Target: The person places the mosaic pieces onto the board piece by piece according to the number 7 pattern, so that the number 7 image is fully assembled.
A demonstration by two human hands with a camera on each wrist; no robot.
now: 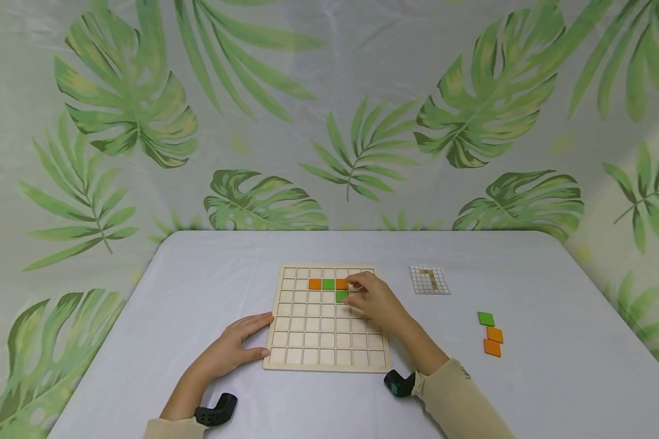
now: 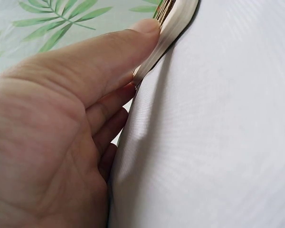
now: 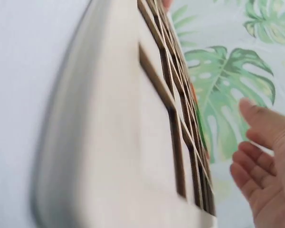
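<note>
A wooden grid board point(image 1: 327, 368) lies on the table, its square recesses edged by raised lines. In its second row from the far side sit an orange tile point(image 1: 315, 284), a green tile point(image 1: 328, 284) and another orange tile point(image 1: 341, 284); a second green tile point(image 1: 342, 297) lies just below the last one. My right hand point(image 1: 381, 305) hovers over the board beside these tiles, thumb and fingers apart; the right wrist view shows nothing between them. At the board's left edge, my left hand point(image 1: 233, 346) touches the rim with extended thumb point(image 2: 145, 29) and fingers.
Right of the board lies a small card point(image 1: 429, 279) printed with a grid and coloured squares. Nearer the right side, a loose green tile point(image 1: 486, 319) and two orange tiles point(image 1: 495, 335) rest on the white tablecloth point(image 1: 198, 274). A leaf-patterned cloth point(image 1: 362, 213) hangs behind.
</note>
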